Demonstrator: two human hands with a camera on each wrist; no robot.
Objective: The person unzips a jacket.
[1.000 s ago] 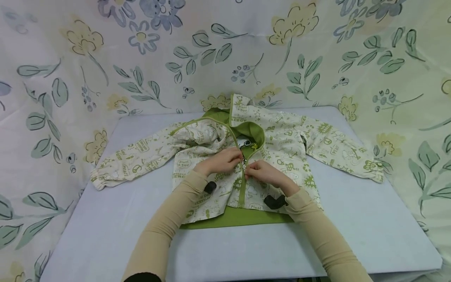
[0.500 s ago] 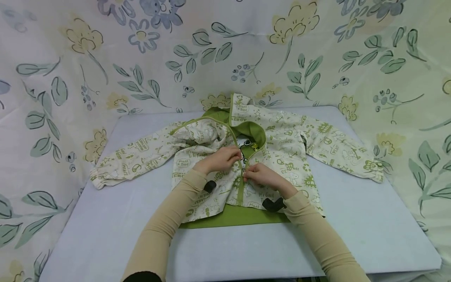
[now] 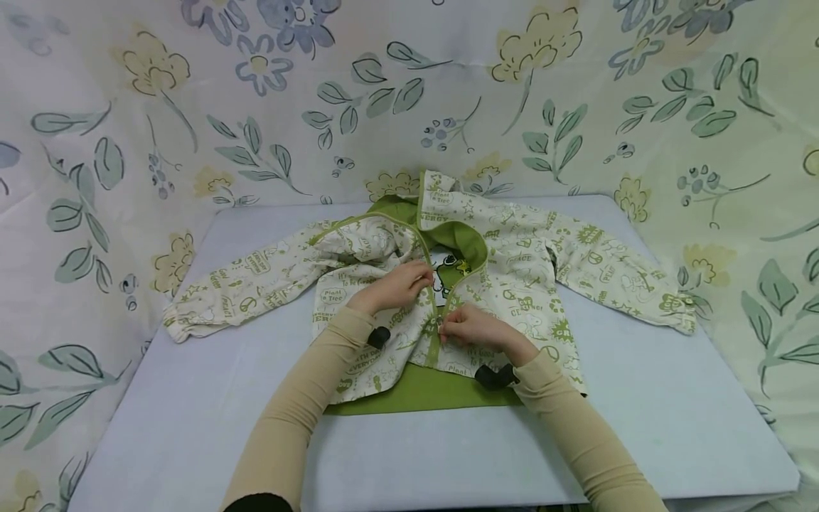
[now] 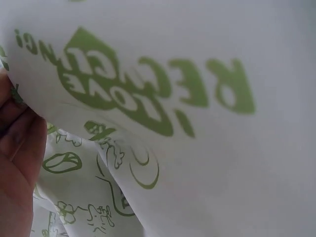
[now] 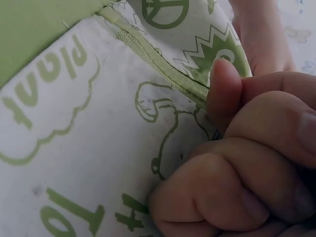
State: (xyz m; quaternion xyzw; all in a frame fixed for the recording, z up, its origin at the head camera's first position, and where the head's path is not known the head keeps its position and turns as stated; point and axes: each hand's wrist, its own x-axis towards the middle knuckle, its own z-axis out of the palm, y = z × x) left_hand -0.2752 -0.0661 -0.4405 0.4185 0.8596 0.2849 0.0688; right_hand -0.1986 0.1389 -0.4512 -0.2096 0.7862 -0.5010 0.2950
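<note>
A hooded jacket (image 3: 518, 249), white with green print and a green lining, lies front up with its sleeves spread. My left hand (image 3: 398, 286) grips the front edge beside the zipper; in the left wrist view the fingers (image 4: 17, 143) hold a raised fold of printed cloth. Thumb and forefinger of my right hand (image 3: 475, 328) pinch at the zipper slider (image 3: 440, 321), the tab itself mostly hidden by the fingers. Above it the front parts in a V, showing a cartoon print (image 3: 443, 274) inside. Below, the zipper (image 5: 163, 71) runs joined to the hem.
The jacket rests on a table with a pale cloth (image 3: 384, 462). Behind and at both sides hangs a flower-patterned curtain (image 3: 409, 92). Green inner back cloth (image 3: 425, 391) shows below the front hem. Dark wrist cameras (image 3: 495, 377) sit close over the jacket.
My right hand has slid down along the zipper, and the V opening has grown longer and wider. My left hand has shifted slightly up and to the left with the front edge.
</note>
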